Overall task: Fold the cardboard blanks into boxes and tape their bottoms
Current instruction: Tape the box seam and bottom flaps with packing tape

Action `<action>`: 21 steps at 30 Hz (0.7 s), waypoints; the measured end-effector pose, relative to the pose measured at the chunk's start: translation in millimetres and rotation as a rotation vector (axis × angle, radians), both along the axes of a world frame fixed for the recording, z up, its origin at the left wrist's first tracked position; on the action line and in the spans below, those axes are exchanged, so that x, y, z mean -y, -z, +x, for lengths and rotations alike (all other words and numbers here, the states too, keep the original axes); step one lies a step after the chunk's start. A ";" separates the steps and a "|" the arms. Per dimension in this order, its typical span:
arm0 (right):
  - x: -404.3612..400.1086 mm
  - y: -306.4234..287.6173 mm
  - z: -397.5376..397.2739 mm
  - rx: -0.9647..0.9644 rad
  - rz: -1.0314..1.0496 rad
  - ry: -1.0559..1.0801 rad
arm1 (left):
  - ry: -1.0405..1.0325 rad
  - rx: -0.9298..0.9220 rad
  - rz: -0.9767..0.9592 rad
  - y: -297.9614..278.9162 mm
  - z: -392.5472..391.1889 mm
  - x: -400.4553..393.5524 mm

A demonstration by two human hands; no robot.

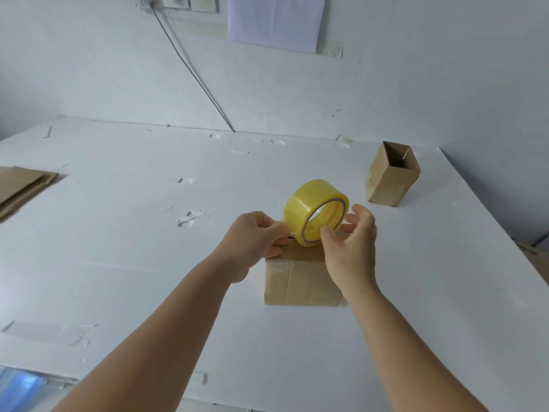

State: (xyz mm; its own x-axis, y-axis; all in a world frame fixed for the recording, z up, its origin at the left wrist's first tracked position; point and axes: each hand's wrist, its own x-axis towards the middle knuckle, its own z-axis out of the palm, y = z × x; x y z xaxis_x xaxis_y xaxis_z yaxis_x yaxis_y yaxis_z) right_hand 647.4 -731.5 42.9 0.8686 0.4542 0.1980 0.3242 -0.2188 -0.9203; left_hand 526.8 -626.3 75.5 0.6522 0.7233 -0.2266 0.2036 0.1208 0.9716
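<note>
- My right hand (349, 236) holds the yellow tape roll (315, 212) on edge, thumb and fingers curled around its rim, with the cardboard core facing me.
- The roll stands on top of the folded cardboard box (300, 279) in front of me, at the far edge of its upturned face.
- My left hand (255, 237) sits at the roll's left side, fingertips pressed together in a pinch just where the tape leaves the roll; I cannot tell for certain whether the tape end is between them.
- That box rests on the white table (118, 248), closed on top, and a strip of clear tape already shows on its near side wall. Whatever is inside is hidden.
- A second box (393, 175) stands well apart at the far right of the table, tilted, its open mouth up; the inside looks dark and I see nothing in it.
- A stack of flat cardboard blanks (23, 187) lies at the table's left edge.
- Scraps of clear tape (188, 218) are stuck here and there on the tabletop.
- On the wall behind, a sheet of white paper (276, 20) hangs, and a grey cable (190, 68) runs down to the table's back edge.
</note>
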 end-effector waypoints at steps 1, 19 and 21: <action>0.5 -2.0 3.6 -0.018 -0.081 -0.062 | -0.005 0.000 -0.009 -0.3 0.0 -0.4; 4.3 -12.1 31.8 -0.054 -0.114 -0.333 | 0.002 0.059 -0.211 4.9 -1.0 -17.5; 4.8 -15.0 32.2 0.055 -0.155 -0.340 | -0.017 0.045 -0.202 6.4 0.5 -18.0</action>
